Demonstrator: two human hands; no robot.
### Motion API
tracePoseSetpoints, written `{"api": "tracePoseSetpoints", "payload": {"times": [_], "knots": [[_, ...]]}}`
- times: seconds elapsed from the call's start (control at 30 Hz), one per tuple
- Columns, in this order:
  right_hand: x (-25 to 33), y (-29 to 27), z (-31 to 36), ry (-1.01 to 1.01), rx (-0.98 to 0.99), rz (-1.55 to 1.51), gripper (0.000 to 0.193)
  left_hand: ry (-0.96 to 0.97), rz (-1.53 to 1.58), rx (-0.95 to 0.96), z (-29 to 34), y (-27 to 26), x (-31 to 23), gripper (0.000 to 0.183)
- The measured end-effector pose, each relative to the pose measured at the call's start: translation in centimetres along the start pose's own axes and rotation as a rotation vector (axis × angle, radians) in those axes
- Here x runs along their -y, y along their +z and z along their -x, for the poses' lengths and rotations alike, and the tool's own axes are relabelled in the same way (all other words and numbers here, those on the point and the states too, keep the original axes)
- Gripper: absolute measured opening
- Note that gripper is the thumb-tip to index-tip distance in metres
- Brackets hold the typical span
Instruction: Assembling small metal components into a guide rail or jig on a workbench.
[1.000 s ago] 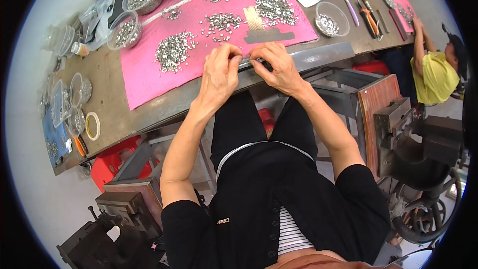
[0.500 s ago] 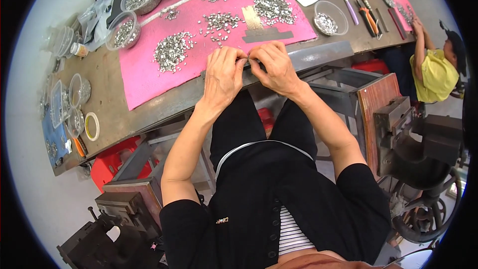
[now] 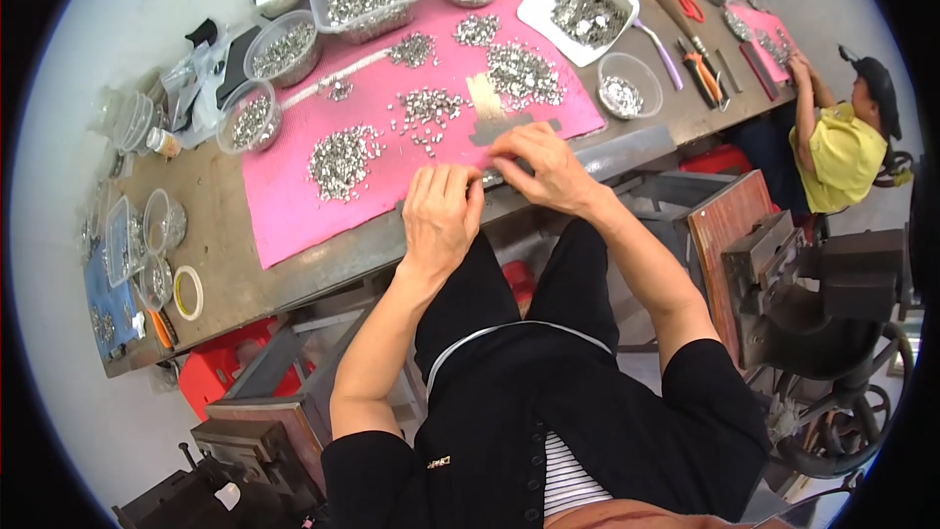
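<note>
One table (image 3: 220, 279): bears the pink mat (image 3: 292, 235).
Left hand (image 3: 441, 214): fingers curled, by the table's front edge; whether holding, cannot tell.
Right hand (image 3: 545, 173): fingers bent narrow, just beside it; contents hidden.
Silvery pieces (image 3: 340, 162): heaped on the mat beyond both hands.

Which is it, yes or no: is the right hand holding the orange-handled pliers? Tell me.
No: the orange-handled pliers lie on the bench, well apart from the right hand.
</note>
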State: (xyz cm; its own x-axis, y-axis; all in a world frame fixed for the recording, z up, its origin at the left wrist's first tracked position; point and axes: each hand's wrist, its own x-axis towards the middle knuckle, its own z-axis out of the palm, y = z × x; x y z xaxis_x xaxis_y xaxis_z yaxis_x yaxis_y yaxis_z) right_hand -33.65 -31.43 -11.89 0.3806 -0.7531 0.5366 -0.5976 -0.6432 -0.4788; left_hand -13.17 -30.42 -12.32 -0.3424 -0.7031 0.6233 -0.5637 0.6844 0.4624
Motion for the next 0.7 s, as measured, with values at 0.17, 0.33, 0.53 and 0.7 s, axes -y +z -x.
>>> {"api": "tracePoseSetpoints", "payload": {"times": [0.17, 0.33, 0.53, 0.7], "knots": [[-4.8, -1.7, -4.9, 0.124, -0.13, 0.034, 0.009, 0.04, 0.007, -0.095, 1.1, 0.7, 0.4, 0.014], [-11.0, 0.1, -10.0, 0.271, -0.102, 0.216, 0.018, 0.002, 0.079, -0.047, 1.5, 0.7, 0.6, 0.014], [-13.5, 2.3, -12.2, 0.271, -0.074, 0.523, 0.022, -0.044, 0.055, 0.006, 1.4, -0.1, 0.8, 0.019], [-13.5, 2.1, -11.4, 0.206, -0.118, 0.546, 0.017, -0.1, 0.038, -0.036, 1.9, 0.3, 0.4, 0.025]]}}
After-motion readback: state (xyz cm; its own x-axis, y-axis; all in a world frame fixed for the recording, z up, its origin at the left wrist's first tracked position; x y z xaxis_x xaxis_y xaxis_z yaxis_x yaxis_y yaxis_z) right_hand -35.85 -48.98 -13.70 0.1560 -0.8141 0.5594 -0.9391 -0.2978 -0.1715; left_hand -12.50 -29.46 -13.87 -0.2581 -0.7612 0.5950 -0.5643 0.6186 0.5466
